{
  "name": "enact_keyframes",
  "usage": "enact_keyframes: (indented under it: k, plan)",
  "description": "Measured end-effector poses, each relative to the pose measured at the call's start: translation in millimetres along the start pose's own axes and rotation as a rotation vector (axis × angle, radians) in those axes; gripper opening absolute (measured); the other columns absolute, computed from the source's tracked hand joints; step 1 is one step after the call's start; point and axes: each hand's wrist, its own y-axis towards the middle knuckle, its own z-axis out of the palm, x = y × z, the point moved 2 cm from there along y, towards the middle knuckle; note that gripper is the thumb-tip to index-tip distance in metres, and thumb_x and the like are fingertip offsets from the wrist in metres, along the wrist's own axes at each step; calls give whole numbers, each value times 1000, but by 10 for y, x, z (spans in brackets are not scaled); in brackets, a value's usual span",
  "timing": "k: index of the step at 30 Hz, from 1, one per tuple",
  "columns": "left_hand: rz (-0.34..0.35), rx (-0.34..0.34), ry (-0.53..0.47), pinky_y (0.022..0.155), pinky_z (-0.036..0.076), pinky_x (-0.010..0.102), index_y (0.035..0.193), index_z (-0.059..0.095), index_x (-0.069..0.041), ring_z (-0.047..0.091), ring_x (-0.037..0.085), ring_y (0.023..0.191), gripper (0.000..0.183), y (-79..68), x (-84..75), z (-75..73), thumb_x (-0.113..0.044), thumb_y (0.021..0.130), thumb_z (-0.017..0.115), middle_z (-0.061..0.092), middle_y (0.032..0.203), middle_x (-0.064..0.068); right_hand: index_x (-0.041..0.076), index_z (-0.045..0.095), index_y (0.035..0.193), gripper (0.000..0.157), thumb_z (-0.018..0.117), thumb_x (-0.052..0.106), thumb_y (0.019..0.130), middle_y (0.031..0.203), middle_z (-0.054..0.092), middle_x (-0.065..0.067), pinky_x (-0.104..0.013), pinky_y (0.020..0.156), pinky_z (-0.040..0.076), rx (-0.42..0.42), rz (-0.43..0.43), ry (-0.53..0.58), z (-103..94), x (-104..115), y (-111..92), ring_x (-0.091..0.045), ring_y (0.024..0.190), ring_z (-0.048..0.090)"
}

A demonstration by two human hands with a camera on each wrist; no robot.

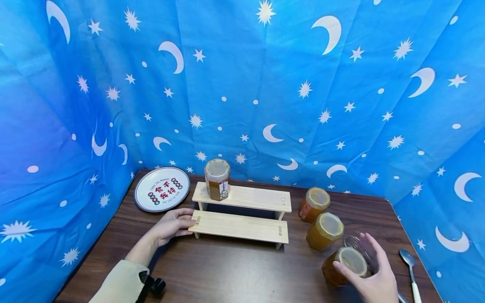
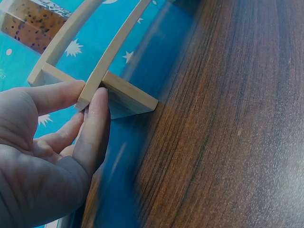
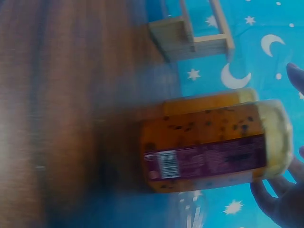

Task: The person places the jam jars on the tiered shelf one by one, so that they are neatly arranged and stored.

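My left hand (image 1: 175,227) pinches the left end of the front tier of a pale wooden two-tier step shelf (image 1: 238,227), thumb and fingers on the board's edge in the left wrist view. My right hand (image 1: 373,269) is spread around the lid of a jam jar (image 1: 333,269) at the front right. In the right wrist view this jar (image 3: 204,147) shows amber filling with dark seeds and a purple barcode label; the thumb stands off the lid, while the other fingers are close to its rim. Another jam jar (image 1: 217,181) stands on the back tier's left end.
Two more jars, one orange (image 1: 313,205) and one yellowish (image 1: 325,231), stand right of the shelf. A plate with red writing (image 1: 162,189) lies at the back left. A white-handled spoon (image 1: 411,269) lies far right. Clear glassware (image 1: 352,243) is partly hidden behind my right hand. Blue curtains (image 1: 242,84) enclose the table.
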Motion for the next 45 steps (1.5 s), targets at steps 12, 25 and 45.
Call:
enact_keyframes:
  k: [12, 25, 45]
  plan:
    - [5, 9, -3, 91, 61, 40, 150, 43, 7, 71, 26, 103, 61, -2, 0, -3, -6, 97, 71, 60, 131, 23, 11, 25, 164, 120, 99, 25, 71, 152, 49, -19, -2, 78, 33, 14, 58, 53, 161, -297, -44, -34, 130, 47]
    - [3, 11, 2, 91, 61, 40, 150, 43, 7, 71, 26, 103, 60, -9, -9, -4, -7, 98, 71, 60, 131, 23, 2, 23, 163, 126, 100, 34, 68, 158, 31, -32, -71, 105, 40, 96, 138, -13, 202, -459, 9, -54, 137, 38]
    - [-6, 7, -6, 92, 61, 41, 150, 44, 6, 71, 26, 103, 60, -4, -6, -3, -6, 97, 70, 61, 131, 22, 4, 41, 155, 113, 100, 40, 66, 139, 55, -24, -35, 76, 62, 35, 263, 52, 251, -674, 10, -44, 127, 53]
